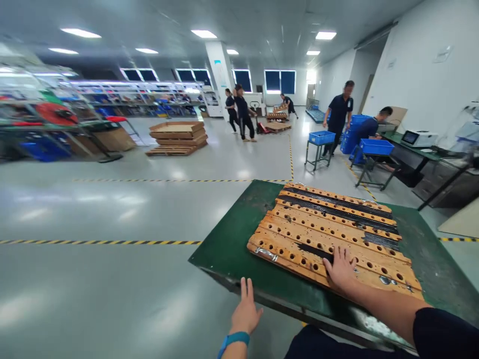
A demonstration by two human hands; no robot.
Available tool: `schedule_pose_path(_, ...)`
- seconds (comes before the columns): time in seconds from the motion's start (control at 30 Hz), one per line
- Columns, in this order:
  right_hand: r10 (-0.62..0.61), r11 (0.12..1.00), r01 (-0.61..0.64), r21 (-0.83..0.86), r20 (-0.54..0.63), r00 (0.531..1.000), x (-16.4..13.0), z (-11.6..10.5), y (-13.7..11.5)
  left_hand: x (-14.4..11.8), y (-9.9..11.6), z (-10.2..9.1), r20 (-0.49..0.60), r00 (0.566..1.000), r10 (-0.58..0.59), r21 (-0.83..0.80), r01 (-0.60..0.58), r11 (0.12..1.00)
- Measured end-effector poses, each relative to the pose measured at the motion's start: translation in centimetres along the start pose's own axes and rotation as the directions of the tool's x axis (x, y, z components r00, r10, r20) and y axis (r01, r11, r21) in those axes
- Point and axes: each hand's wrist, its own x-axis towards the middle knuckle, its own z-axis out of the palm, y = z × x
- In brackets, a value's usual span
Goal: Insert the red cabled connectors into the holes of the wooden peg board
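A wooden board (299, 228) with rows of round holes and grooves lies on a green-topped table (224, 239). Black strips (337, 214) run along some of its grooves, and pieces of shiny tape show at its edges. My right hand (341, 269) rests palm down on the near part of the board, its fingers spread, beside a short black strip (312, 249). At the table's near left edge, my left hand (247, 309) is held with fingers stretched out and nothing in it. A blue band (237, 338) circles that wrist.
Stacked wooden pallets (177, 137) stand on the floor ahead. Two wheeled stands carry blue crates (322, 137), with people near them on the right. Other people are farther back by a pallet truck (262, 127). Yellow-black tape (101, 242) marks the floor.
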Motion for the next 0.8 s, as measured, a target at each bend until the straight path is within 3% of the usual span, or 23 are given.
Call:
schedule_pose_path(0.13,0.026,0.997,-0.030,-0.070,-0.048,0.998,-2.3,1.8,-1.3,-1.1,-3.2,-2.7,0.130,0.991,0.028,0.008,-0.029,1.000)
schedule_pose_path(0.23,-0.007,0.994,-0.003,-0.109,-0.092,0.996,-1.1,2.6,-5.6,0.4,-6.7,-6.8,0.203,0.979,-0.002,-0.040,0.011,0.999)
schedule_pose_path(0.43,-0.082,0.992,0.065,-0.108,-0.161,0.983,4.5,3.6,-22.0,6.6,-17.3,-14.8,0.169,0.983,-0.073,-0.046,0.082,0.996)
schedule_pose_path(0.67,-0.108,0.994,0.109,0.001,-0.136,0.985,6.8,8.3,-42.0,15.8,-32.3,-21.6,0.125,0.979,-0.161,-0.075,0.171,0.982)
schedule_pose_path(0.8,-0.164,0.983,0.173,0.062,-0.136,0.977,8.5,8.8,-53.6,21.6,-40.5,-24.1,0.054,0.962,-0.267,-0.184,0.273,0.944)
